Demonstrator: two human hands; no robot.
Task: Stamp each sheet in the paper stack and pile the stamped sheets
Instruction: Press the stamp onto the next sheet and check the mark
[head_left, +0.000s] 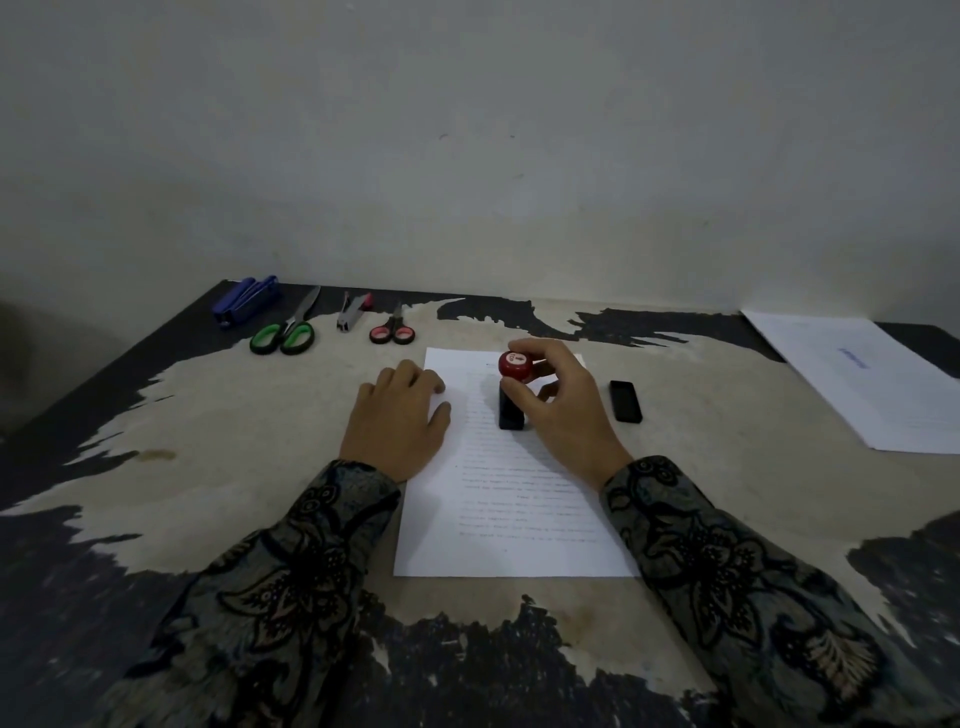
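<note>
Nearest the wearer, two forearms in dark floral-patterned sleeves reach forward over the worn, peeling dark-and-beige table (218, 415). Between them lies the white printed sheet of paper (511, 499), its long axis running away from the wearer, topping what is judged to be the unstamped stack. The left hand (397, 421) rests flat on the sheet's left edge, fingers straight, pinning it. The right hand (563, 402) is curled round the black-bodied stamp with a red round knob (514, 387), thumb and fingers pinching just beneath the knob. The stamp stands upright with its base on the upper half of the sheet, directly below the grip, so the coming move appears to turn on a straight vertical press or lift. Just right of the sheet lies a small black oblong cap or ink pad (625, 400), apart from the paper. Farther right, a second white sheet with a blue mark (852, 379) lies well apart, judged the stamped pile; the right hand is nearer it. Along the far edge sit a blue stapler (247, 301), green-handled scissors (285, 332), a grey staple remover (353, 312) and pink-handled scissors (393, 330).
</note>
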